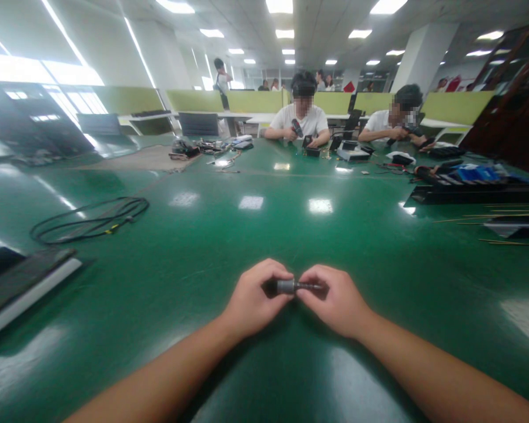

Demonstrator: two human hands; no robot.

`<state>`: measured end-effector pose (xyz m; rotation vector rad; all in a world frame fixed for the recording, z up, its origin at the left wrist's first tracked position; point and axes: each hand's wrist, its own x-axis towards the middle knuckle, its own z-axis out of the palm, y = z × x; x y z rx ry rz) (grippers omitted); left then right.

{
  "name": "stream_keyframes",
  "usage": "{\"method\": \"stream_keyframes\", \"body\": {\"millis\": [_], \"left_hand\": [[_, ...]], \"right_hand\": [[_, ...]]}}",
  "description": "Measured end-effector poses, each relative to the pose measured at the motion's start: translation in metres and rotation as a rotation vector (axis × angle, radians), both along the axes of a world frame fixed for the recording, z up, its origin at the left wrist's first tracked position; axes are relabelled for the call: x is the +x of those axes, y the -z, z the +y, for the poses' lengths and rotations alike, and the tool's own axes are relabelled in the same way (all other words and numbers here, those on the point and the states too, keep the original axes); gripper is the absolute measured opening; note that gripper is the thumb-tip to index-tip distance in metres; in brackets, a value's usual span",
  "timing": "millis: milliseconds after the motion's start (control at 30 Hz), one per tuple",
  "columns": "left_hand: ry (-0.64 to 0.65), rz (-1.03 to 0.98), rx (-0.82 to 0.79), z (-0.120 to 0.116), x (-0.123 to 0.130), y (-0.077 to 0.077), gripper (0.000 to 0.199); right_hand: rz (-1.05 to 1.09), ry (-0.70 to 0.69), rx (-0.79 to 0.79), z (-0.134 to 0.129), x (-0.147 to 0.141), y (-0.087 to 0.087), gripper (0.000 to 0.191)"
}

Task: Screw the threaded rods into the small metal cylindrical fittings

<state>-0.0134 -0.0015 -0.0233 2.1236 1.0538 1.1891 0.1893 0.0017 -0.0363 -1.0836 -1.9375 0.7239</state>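
Just above the green tabletop [229, 235], in front of me, my two hands meet at a small grey metal cylinder [285, 286] with a thin dark shaft. It lies sideways, the shaft pointing right; it resembles a small motor, but its exact kind is unclear. My left hand [253, 296] is closed around the cylinder, thumb and fingers on its body. With thumb and fingertips, my right hand [335, 296] pinches the shaft close to where it leaves the cylinder. Part of the shaft's end is hidden by the right fingers.
A coiled black cable [92, 220] lies at the left, beyond a dark flat item with a white edge [35, 288]. Across the table, two people handle tools among scattered parts. Blue items [478, 173], a long black tray [476, 195] and thin rods [511, 242] are at the right.
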Motion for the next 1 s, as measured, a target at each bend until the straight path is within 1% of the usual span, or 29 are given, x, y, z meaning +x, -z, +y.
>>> {"method": "stream_keyframes", "body": {"millis": [267,433,1000], "left_hand": [[-0.003,-0.006,-0.008,0.0008,-0.0013,0.0011,0.015],[-0.004,-0.008,-0.003,0.0016,-0.0031,0.0023,0.016],[-0.025,-0.011,-0.007,0.0024,-0.0061,0.0012,0.019]], "right_hand": [[0.004,0.009,-0.022,0.0008,0.0004,-0.0007,0.005],[0.017,0.02,-0.076,-0.0005,0.0004,-0.0034,0.004],[0.021,0.048,-0.16,-0.0003,-0.0001,-0.0046,0.009]]}}
